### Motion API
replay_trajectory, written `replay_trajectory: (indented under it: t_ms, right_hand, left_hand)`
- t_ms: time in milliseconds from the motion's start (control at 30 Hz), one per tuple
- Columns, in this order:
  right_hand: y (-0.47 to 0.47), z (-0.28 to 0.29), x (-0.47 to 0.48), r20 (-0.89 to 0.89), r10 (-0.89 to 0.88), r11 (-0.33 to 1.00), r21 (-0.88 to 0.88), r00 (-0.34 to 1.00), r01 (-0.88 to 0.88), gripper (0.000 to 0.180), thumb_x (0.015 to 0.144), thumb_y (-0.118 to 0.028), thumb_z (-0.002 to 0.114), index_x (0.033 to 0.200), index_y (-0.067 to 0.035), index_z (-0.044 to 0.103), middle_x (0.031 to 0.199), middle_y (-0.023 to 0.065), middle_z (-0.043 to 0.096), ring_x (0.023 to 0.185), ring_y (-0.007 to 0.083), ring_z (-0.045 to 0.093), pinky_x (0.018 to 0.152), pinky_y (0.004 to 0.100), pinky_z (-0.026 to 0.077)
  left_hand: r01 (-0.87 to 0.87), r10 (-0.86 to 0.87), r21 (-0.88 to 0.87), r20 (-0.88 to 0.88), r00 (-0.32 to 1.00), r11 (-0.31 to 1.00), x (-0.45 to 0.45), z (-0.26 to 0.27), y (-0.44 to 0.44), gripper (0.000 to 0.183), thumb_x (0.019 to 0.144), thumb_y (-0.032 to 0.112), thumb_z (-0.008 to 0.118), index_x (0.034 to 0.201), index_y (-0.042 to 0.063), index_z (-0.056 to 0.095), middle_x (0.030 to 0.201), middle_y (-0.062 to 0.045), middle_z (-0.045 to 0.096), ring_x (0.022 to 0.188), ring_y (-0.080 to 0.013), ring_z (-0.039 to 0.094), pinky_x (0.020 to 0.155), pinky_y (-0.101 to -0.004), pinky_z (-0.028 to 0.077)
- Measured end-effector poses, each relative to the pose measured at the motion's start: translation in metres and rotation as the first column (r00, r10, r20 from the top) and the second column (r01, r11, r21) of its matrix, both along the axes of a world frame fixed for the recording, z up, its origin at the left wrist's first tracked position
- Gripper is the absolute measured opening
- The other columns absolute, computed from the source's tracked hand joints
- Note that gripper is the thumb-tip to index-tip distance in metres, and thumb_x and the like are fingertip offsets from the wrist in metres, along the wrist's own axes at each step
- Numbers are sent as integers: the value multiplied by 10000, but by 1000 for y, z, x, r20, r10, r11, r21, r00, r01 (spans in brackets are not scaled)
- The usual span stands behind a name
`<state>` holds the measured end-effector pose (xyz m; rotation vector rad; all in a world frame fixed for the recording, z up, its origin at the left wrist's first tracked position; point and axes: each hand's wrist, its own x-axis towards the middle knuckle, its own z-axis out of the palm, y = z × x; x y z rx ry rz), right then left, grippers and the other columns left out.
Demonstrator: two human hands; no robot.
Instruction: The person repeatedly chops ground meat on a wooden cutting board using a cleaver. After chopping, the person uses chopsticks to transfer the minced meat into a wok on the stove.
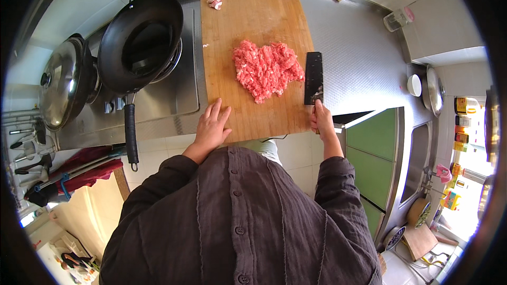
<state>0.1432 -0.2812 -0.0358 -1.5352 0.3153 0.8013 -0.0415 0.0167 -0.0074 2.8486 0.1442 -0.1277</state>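
A spread heap of minced raw meat (266,69) lies on the middle of a wooden cutting board (257,12). My right hand (323,118) grips the handle of a dark-bladed cleaver (314,73) at the board's right edge. The blade points away from me, just right of the meat, with bits of meat stuck near its heel. My left hand (212,124) rests flat on the board's near left corner, fingers apart, holding nothing. A small piece of fatty meat (215,3) sits at the board's far left corner.
Left of the board, a black wok (140,43) stands on the gas stove (174,99), its handle (131,134) jutting toward me. Beyond it is a lidded pan (63,81). To the right are a steel countertop (352,47), a glass jar (396,19) and a white bowl (414,85).
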Motion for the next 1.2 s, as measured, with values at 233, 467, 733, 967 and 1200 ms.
replay_trajectory:
  t_ms: [233, 467, 733, 967, 1200]
  right_hand:
    - [48, 10, 25, -126, 155, 988, 8, 980, -155, 350, 933, -406, 463, 740, -120, 400, 525, -48, 312, 379, 76, 283, 351, 258, 250]
    - [87, 53, 28, 390, 615, 726, -618, 685, -301, 244, 887, -259, 510, 846, -23, 462, 652, 156, 587, 522, 262, 607, 449, 377, 479]
    - [134, 27, -24, 227, 913, 220, -974, 340, 58, 241, 844, -148, 509, 957, 56, 450, 684, 129, 628, 565, 220, 660, 473, 294, 535]
    - [139, 16, -43, 187, 924, 151, -980, 334, 131, 249, 836, -149, 514, 979, 47, 458, 695, 115, 618, 561, 194, 654, 456, 281, 525]
    - [94, 60, -50, 392, 777, 519, -842, 492, -149, 198, 892, -206, 496, 917, -13, 460, 770, 202, 624, 666, 366, 642, 586, 439, 513]
  left_hand:
    - [-8, 7, 16, 4, 1000, 1000, 2, 0, -3, 674, 675, 222, 743, 1285, 111, 478, 1417, -185, 282, 1259, -350, 329, 974, -434, 376]
    - [-39, 39, -14, -1, 999, 999, -1, 1, -2, 677, 675, 228, 740, 1289, 116, 477, 1428, -175, 280, 1269, -339, 326, 972, -434, 374]
    - [-27, 25, -75, -17, 1000, 997, -6, 1, 1, 694, 681, 221, 733, 1301, 87, 451, 1424, -180, 286, 1290, -341, 306, 1000, -421, 345]
    - [-12, 14, -74, 18, 1000, 997, -7, -4, 3, 676, 664, 226, 743, 1278, 103, 485, 1427, -163, 294, 1306, -318, 296, 966, -430, 369]
    - [14, -15, -50, -20, 1000, 999, -3, 2, 5, 668, 688, 240, 731, 1284, 80, 475, 1412, -192, 303, 1289, -345, 312, 1012, -415, 340]
